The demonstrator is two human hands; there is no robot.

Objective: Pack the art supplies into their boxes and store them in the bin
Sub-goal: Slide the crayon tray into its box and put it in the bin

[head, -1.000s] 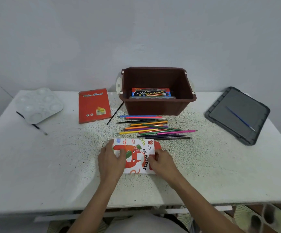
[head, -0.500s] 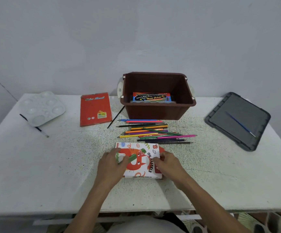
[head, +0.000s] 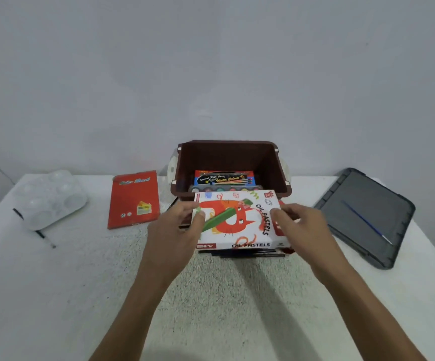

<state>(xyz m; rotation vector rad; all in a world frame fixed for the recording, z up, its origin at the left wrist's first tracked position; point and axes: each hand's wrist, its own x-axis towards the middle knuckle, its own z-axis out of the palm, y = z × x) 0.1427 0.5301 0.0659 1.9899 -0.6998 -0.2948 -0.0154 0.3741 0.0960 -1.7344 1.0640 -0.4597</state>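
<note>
A white and orange oil pastels box (head: 240,220) hangs in the air just in front of the brown bin (head: 281,173). My left hand (head: 182,227) grips its left edge and my right hand (head: 299,225) grips its right edge. Inside the bin lies a blue water colour box (head: 224,178) with a row of paint pots in front of it. The loose colour pencils (head: 240,253) on the table are mostly hidden under the lifted box; only dark ends show below it.
An orange colour pencil box (head: 133,199) lies flat left of the bin. A white paint palette (head: 51,199) with a black brush (head: 42,234) beside it sits at the far left. The grey bin lid (head: 367,217) at the right carries a blue brush (head: 364,220).
Both hands have lifted the oil pastels box off the table and carried it forward, over the pencils, toward the bin.
</note>
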